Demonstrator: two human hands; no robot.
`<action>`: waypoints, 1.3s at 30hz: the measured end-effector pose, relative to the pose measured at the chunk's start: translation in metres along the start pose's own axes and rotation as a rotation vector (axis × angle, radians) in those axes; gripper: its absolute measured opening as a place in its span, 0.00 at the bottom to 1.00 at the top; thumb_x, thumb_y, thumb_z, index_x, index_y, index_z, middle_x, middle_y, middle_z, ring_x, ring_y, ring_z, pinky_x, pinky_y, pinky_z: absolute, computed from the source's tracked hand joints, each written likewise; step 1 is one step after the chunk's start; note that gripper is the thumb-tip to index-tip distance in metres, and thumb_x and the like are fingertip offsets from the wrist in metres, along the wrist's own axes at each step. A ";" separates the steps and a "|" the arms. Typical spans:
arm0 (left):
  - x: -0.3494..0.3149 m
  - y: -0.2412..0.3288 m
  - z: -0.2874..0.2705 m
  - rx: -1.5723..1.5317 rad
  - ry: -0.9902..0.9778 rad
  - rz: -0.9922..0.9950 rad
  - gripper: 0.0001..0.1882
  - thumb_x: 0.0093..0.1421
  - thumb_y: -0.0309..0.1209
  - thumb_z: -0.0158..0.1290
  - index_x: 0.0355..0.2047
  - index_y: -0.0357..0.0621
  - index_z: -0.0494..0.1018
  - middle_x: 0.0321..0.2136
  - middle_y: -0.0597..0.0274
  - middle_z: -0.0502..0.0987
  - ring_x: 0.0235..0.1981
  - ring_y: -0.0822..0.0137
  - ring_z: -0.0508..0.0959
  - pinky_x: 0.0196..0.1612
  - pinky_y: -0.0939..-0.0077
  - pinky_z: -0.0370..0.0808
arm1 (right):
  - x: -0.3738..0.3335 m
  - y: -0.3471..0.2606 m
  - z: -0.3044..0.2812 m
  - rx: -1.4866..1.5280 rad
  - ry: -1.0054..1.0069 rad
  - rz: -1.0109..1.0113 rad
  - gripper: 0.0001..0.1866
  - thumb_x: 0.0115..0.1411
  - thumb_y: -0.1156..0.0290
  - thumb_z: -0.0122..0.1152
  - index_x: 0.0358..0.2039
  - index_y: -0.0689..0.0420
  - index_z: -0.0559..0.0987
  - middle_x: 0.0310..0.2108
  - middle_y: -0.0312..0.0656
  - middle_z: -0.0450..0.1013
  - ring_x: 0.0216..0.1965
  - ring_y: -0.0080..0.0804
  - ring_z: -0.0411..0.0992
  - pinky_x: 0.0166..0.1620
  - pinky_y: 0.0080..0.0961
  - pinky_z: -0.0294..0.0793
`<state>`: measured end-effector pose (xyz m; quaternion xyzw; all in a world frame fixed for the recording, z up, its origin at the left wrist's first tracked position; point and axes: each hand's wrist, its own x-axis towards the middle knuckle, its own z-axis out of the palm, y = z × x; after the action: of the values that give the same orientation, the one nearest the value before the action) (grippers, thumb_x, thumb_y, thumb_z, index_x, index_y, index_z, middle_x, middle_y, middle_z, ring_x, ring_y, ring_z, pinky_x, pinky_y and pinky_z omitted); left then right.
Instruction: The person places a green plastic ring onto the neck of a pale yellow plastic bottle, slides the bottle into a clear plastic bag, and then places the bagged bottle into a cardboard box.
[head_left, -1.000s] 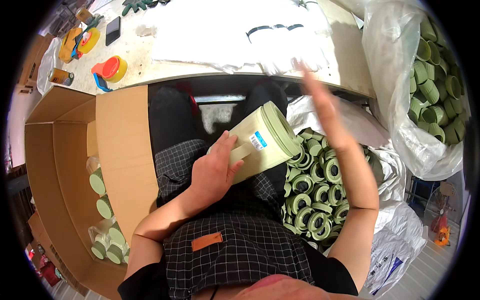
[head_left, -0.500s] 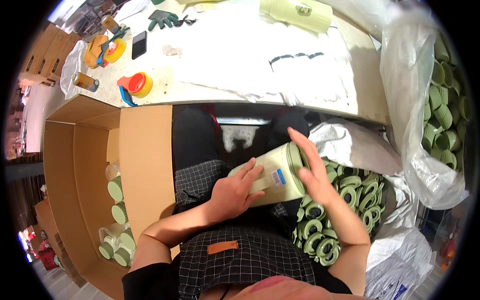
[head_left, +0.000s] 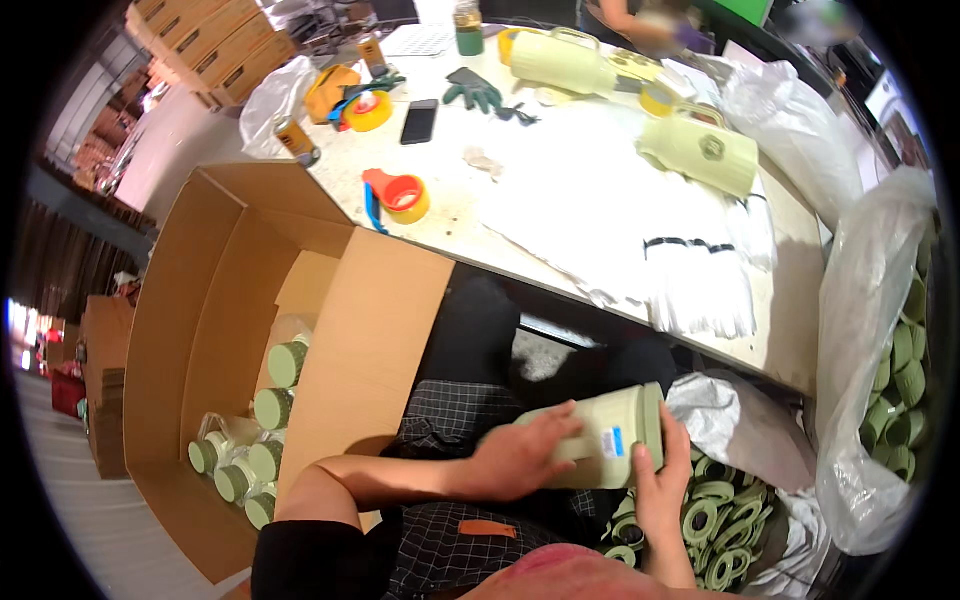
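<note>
A pale green jug lies on its side above my lap, with a small blue and white label on its body. My left hand wraps round its body near a strip that looks like a handle, which the fingers partly hide. My right hand grips the jug's rimmed end, thumb on the near side and fingers round the far edge. Just below, by my right forearm, several green ring-shaped lids fill a bag. The jug's left end is hidden behind my left hand.
At left stands an open cardboard box with several green-capped bottles. On the table are two pale green jugs, white bundles, tape dispensers, a phone and gloves. Bagged green parts stand at right. Another person's arm shows behind.
The view has swung left and up, showing more of the table's far side and the box. My right hand's fingers have closed round the jug's end. My left hand still holds its body.
</note>
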<state>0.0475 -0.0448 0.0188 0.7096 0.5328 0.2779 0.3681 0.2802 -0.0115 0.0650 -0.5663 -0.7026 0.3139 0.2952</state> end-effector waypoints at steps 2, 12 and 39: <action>-0.007 0.012 0.002 -0.002 -0.092 -0.108 0.29 0.59 0.36 0.62 0.59 0.46 0.66 0.66 0.49 0.65 0.50 0.48 0.79 0.46 0.57 0.80 | 0.007 0.006 0.010 0.213 0.039 0.057 0.27 0.65 0.63 0.58 0.59 0.68 0.71 0.43 0.51 0.70 0.44 0.45 0.69 0.54 0.35 0.67; -0.014 -0.038 -0.018 -0.148 -0.068 0.136 0.26 0.61 0.40 0.61 0.56 0.50 0.67 0.66 0.44 0.64 0.46 0.42 0.79 0.44 0.57 0.79 | -0.005 0.001 0.024 0.026 -0.012 -0.112 0.25 0.69 0.59 0.53 0.57 0.66 0.75 0.37 0.47 0.68 0.38 0.40 0.67 0.44 0.32 0.68; 0.051 -0.084 -0.022 -0.778 -0.413 -0.101 0.19 0.66 0.33 0.55 0.55 0.36 0.74 0.54 0.56 0.79 0.53 0.68 0.77 0.57 0.69 0.73 | -0.006 0.027 0.006 -0.050 0.008 -0.442 0.27 0.60 0.57 0.62 0.53 0.65 0.79 0.26 0.46 0.66 0.30 0.42 0.68 0.35 0.36 0.69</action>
<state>-0.0020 0.0229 -0.0368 0.5320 0.3378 0.2918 0.7195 0.2930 -0.0141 0.0395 -0.4068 -0.8160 0.2218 0.3457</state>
